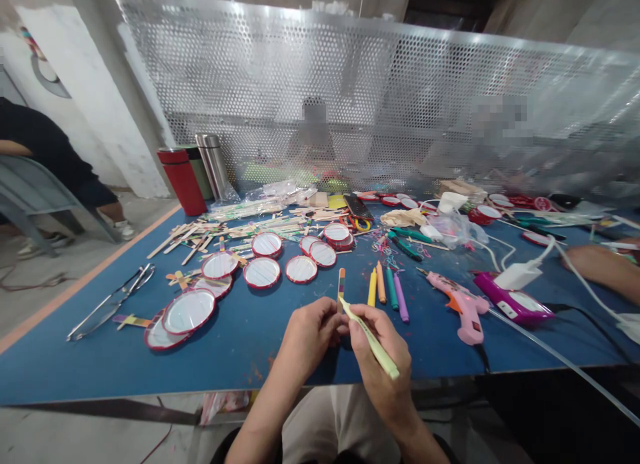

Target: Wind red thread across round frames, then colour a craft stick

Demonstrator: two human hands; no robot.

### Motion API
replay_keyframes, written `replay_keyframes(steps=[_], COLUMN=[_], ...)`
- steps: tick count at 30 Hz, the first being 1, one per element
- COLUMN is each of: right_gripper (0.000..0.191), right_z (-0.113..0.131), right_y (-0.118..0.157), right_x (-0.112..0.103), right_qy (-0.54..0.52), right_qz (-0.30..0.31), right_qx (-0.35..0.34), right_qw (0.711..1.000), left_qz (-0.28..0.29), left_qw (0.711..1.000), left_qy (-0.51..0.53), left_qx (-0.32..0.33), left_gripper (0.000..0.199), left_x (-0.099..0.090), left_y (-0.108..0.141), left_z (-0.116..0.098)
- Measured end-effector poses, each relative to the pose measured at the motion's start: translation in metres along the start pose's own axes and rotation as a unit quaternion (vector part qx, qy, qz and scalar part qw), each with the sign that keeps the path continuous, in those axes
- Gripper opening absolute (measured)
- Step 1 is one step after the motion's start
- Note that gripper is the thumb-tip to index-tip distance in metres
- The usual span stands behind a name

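Note:
Near the front edge of the blue table, my left hand (313, 327) is closed round the lower end of a small wooden stick (341, 282), which stands up from the fingers with orange and purple colouring on it. My right hand (383, 347) grips a pale yellow-green marker (376, 349), its tip against the stick. Just beyond that hand lie a yellow marker (372, 289), an orange marker (381, 283), a teal marker (393, 286) and a purple marker (401, 297).
Round red-rimmed discs (189, 311) and glasses (113, 303) lie left. Wooden sticks, bottles (184, 183) and a perforated metal screen (280, 77) are behind. A pink glue gun (463, 305), purple power strip (515, 303) and cords lie right, near another person's arm (597, 271).

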State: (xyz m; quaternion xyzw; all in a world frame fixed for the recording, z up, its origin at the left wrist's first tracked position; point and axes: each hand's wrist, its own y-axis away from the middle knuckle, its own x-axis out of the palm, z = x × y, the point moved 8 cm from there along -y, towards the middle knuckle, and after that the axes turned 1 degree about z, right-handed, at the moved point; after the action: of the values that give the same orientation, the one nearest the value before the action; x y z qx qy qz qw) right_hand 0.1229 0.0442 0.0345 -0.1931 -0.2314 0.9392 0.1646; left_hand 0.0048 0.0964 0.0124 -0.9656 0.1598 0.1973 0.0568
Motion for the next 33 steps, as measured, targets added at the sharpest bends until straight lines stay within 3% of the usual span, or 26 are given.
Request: replay_keyframes(steps=[17, 28, 33], right_gripper=[0.014, 0.015, 0.015], right_z=[-0.004, -0.003, -0.007], right_y=[0.002, -0.001, 0.001], right_x=[-0.003, 0.003, -0.002], right_qy=[-0.033, -0.026, -0.036], right_qz=[-0.025, 0.011, -0.020], right_qx=[0.035, 0.012, 0.035], right_qw=[0.999, 1.000, 0.999], left_qz=[-0.001, -0.003, 0.002], left_qw=[1.000, 1.000, 1.000], left_qy=[0.001, -0.021, -0.004], left_qx=[-0.010, 0.005, -0.009], left_gripper=[0.018, 0.016, 0.016], left_x=[0.002, -0.001, 0.002], left_y=[-0.001, 0.000, -0.001], left_z=[0.005, -0.002, 0.003])
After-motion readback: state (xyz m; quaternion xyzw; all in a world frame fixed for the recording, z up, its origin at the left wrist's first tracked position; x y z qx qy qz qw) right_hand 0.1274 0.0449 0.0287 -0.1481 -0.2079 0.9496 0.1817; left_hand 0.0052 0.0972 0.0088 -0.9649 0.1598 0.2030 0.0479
